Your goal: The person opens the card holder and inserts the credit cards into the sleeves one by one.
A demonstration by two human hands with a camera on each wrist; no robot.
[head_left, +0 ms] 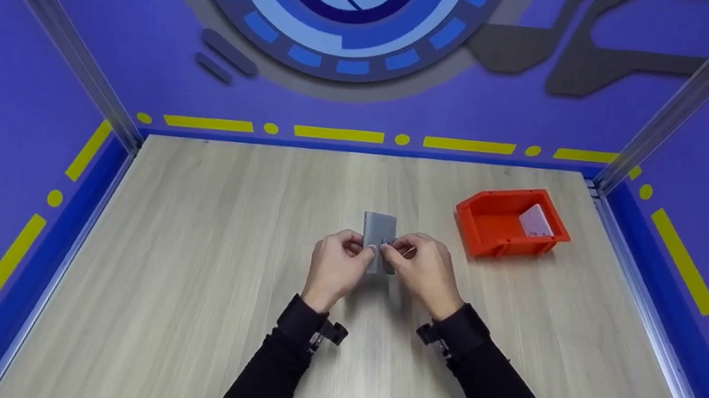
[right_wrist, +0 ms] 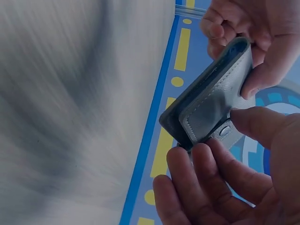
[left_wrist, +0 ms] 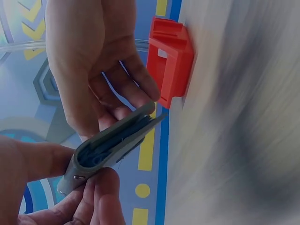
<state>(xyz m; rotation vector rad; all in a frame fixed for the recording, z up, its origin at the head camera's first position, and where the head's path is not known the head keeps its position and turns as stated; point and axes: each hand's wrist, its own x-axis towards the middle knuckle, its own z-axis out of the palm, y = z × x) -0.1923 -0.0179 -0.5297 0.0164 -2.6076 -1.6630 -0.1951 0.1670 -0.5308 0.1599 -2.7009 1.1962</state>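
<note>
A small grey wallet point(head_left: 379, 229) is held upright above the table between both hands. Its folded spine and inner layers show in the left wrist view, where the wallet point(left_wrist: 115, 138) is folded over with a narrow gap at its free edges. My left hand point(head_left: 338, 264) pinches the spine side between thumb and fingers. On the other side, my right hand point(head_left: 425, 270) pinches the snap strap point(right_wrist: 225, 131) edge, thumb on the front and fingers behind. A round metal snap shows on that strap in the right wrist view. Stitching runs along the wallet's border.
To the right on the wooden table point(head_left: 209, 263) stands a red-orange open bin point(head_left: 500, 224), with a white card-like piece point(head_left: 535, 221) inside. Blue panels with yellow marks enclose the back and both sides. Metal posts rise at the back corners.
</note>
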